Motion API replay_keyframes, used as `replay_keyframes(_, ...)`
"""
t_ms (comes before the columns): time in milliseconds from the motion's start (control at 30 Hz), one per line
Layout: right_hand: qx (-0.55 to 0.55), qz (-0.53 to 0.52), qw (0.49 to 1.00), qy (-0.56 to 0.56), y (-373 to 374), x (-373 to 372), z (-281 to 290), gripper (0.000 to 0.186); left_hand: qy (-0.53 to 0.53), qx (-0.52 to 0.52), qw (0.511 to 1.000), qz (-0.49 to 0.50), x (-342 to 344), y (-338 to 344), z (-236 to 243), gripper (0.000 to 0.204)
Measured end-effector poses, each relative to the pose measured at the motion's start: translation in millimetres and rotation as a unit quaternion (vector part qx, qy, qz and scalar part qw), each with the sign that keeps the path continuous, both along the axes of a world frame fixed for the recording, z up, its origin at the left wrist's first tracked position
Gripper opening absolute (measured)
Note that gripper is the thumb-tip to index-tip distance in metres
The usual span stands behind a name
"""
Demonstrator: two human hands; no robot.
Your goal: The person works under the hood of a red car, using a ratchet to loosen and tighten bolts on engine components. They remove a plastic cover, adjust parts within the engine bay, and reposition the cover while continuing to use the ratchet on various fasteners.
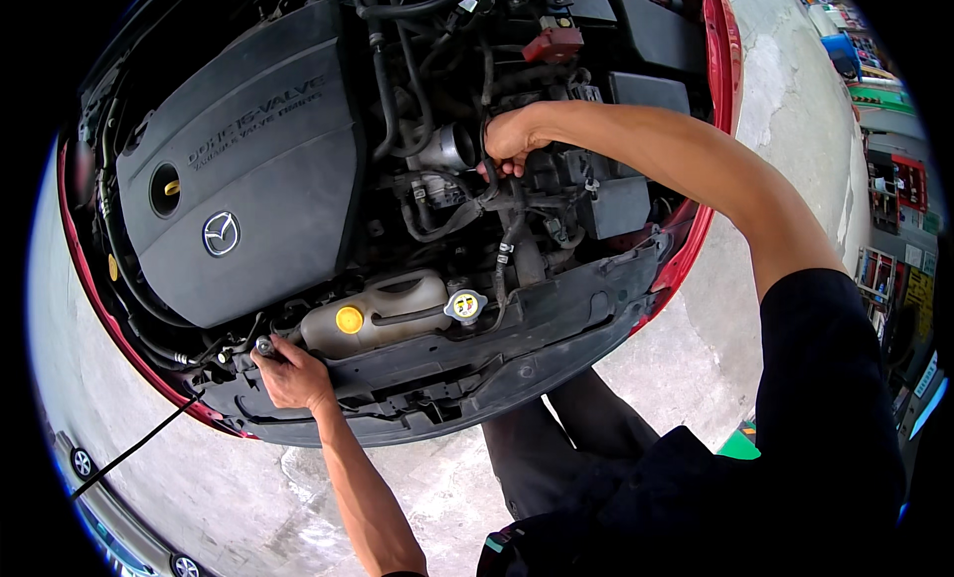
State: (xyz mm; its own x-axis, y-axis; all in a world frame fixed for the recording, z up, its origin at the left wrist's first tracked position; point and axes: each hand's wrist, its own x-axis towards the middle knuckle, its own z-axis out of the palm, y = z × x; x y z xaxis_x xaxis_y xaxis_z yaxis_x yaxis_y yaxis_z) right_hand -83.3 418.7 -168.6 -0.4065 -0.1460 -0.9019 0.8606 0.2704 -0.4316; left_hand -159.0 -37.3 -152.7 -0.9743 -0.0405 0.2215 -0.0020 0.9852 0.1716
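Over the front left of the engine bay, my left hand (295, 376) is closed round a metal tool with a shiny round head (264, 346), which looks like a ratchet. Most of the tool is hidden by the hand. My right hand (514, 138) reaches in deeper, its fingers curled in beside the open silver throttle body (454, 148). A black hose or cable (488, 184) runs past those fingers; what they grip is hidden. Between the hands lie a translucent coolant reservoir (397, 301) with a yellow cap (349, 320) and a silver radiator cap (464, 305).
A large dark engine cover (248, 219) fills the left of the bay. Battery-side black boxes (648, 92) and a red terminal cover (553, 45) sit at right. A thin prop rod (139, 445) slants out front left. Red bodywork (686, 244) rims the bay.
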Motion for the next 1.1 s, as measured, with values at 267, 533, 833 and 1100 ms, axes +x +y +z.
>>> replay_keyframes(267,0.189,0.054,0.970,0.144,-13.7,11.4,10.4,0.022,0.055,0.000,0.998,-0.030,0.7,2.7,-3.3,0.042)
replay_keyframes(533,0.176,-0.087,0.969,0.151,-22.2,30.2,9.8,0.025,0.060,-0.005,0.998,-0.036,0.8,4.4,0.4,0.043)
replay_keyframes(833,0.243,-0.347,0.876,0.230,-59.0,61.5,-30.1,0.022,-0.187,0.252,0.875,-0.368,15.6,161.5,128.2,0.033)
replay_keyframes(1100,0.178,-0.507,0.794,0.286,-80.2,72.7,-40.6,0.017,-0.436,-0.148,0.710,-0.534,33.8,402.0,88.3,0.036)
